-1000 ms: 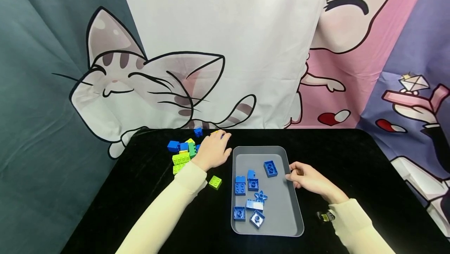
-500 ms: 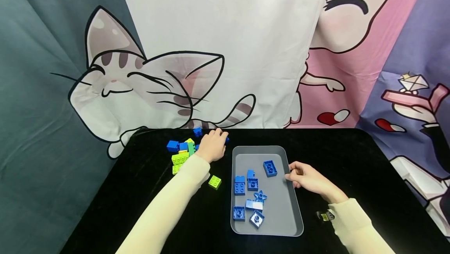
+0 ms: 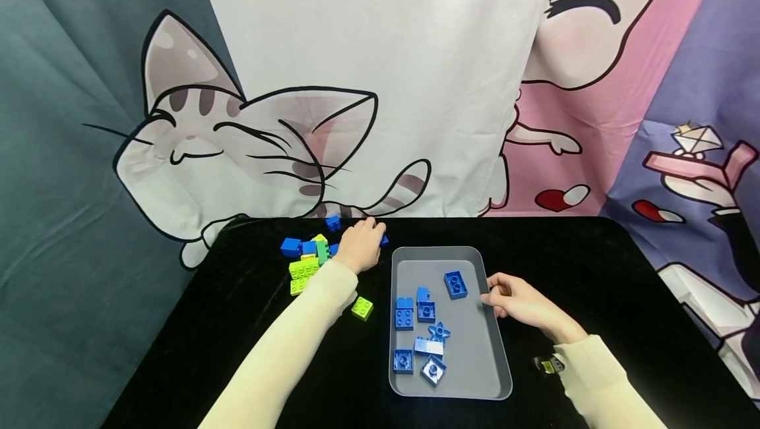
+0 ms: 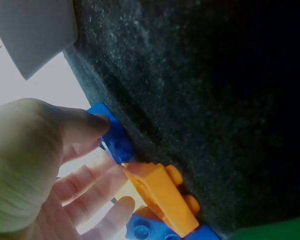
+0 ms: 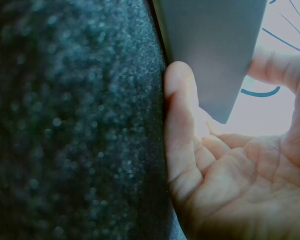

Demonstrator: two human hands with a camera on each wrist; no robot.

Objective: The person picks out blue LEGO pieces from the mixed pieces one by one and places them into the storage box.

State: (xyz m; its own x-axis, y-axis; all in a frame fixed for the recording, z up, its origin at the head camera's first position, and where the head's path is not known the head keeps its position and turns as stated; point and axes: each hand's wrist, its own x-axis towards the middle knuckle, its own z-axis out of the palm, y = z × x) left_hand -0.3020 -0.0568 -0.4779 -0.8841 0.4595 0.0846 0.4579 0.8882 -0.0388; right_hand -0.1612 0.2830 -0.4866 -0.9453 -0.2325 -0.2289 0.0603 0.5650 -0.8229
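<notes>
At the near end of the grey tray [image 3: 475, 356], out on the black-covered bench [image 3: 570, 251], we've got a square blue brick [image 3: 403, 361] tucked by the left wall and a tilted blue brick [image 3: 433, 371] just beside it. A little deeper, there's the blue flower piece [image 3: 439, 332] against a long blue brick [image 3: 429, 347], then a small cluster of blue, then one more blue brick [image 3: 456, 285] on its own toward the far end. Everything in there is blue, so I'd call the blue gathering well under way, not finished. Over at the tray's right wall, the right hand [image 3: 525, 300] is nearly closed, thumb one side and fingers the other, pinching that edge. Outside, left of the tray, a lone lime brick [image 3: 362, 308] sits apart, and beyond it comes the pile: lime bricks [image 3: 304, 268], a green brick [image 3: 323, 252], bits of yellow, and several blue bricks [image 3: 291, 247] left to collect. And here's the left hand [image 3: 359, 244], reaching past the pile! Thumb and forefinger look pinched on a blue brick [image 4: 115, 137], the other fingers spread loosely by an orange brick [image 4: 162, 197]; whether they touch it, I can't tell. Farthest on the bench, one last blue block [image 3: 334, 223] waits near the back edge, before the cat-print curtain [image 3: 451, 53].
</notes>
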